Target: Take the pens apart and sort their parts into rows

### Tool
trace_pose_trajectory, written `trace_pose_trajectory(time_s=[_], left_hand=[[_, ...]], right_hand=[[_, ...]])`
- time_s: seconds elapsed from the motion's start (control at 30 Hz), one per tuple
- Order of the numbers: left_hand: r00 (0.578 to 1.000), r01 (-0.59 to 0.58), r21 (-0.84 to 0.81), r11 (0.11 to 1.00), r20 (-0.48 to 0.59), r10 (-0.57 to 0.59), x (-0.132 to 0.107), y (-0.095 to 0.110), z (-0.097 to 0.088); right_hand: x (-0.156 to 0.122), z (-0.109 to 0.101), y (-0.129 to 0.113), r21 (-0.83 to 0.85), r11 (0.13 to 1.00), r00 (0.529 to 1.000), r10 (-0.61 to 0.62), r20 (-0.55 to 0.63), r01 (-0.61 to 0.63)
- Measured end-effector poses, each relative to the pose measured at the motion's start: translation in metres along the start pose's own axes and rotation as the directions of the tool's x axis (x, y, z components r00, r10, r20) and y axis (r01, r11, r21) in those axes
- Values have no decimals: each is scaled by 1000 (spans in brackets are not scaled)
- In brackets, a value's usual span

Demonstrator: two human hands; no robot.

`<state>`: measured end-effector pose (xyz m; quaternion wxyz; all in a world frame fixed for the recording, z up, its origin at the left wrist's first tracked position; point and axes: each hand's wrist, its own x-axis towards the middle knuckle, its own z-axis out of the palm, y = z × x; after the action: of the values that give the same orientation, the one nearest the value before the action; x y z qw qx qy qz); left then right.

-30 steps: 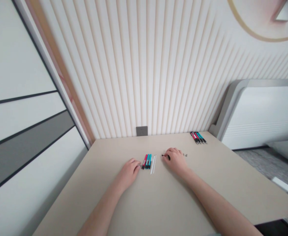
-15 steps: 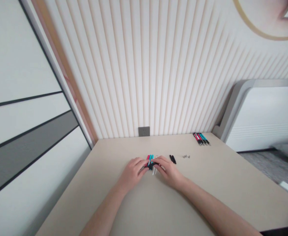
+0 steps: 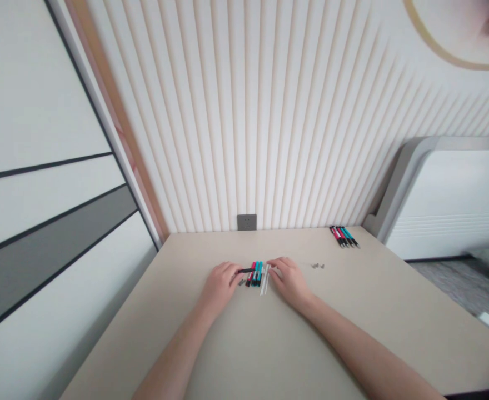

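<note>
My left hand (image 3: 223, 283) is closed on a slim black pen barrel (image 3: 248, 270), which points right over the row of pen barrels. Under it lie red pen barrels (image 3: 252, 273) and teal pen barrels (image 3: 259, 273) with black lower ends, side by side. Just right of them are thin white pen refills (image 3: 264, 284), slanting on the table. My right hand (image 3: 288, 280) has its thumb and forefinger pinched at the upper end of one refill. Small grey pen tips (image 3: 241, 282) lie by my left fingertips.
Assembled red and teal pens (image 3: 344, 236) lie in a row at the table's back right. Several small grey pieces (image 3: 318, 266) sit right of my right hand. A dark wall socket (image 3: 247, 222) is just above the table's back edge.
My hands have come apart from over the pen barrels. The black barrel now stays in my left hand, while my right hand is at the refills and hides where two black pieces lay.
</note>
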<state>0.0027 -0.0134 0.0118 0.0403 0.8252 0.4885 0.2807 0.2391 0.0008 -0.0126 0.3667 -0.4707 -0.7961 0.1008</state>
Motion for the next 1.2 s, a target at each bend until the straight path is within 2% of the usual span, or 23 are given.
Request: trace_pose_trajectory(time_s=[0.13, 0.3, 0.67, 0.83, 1.0, 1.2], left_hand=[[999, 35, -14, 999, 13, -34, 0, -1, 2], [998, 57, -17, 998, 34, -56, -1, -1, 3], [994, 85, -39, 996, 68, -82, -1, -1, 5], [991, 129, -32, 991, 43, -127, -1, -1, 4], [980, 199, 1, 980, -16, -199, -2, -10, 5], [968, 243, -8, 970, -68, -243, -3, -27, 5]], right_hand=[[2, 7, 3, -101, 995, 997, 32, 73, -24], [3, 9, -3, -166, 986, 995, 38, 89, -23], [4, 6, -4, -161, 986, 992, 60, 113, -41], [4, 6, -3, -158, 986, 991, 66, 115, -47], [3, -1, -3, -141, 989, 994, 48, 98, -34], [-2, -8, -13, -135, 989, 993, -48, 111, 63]])
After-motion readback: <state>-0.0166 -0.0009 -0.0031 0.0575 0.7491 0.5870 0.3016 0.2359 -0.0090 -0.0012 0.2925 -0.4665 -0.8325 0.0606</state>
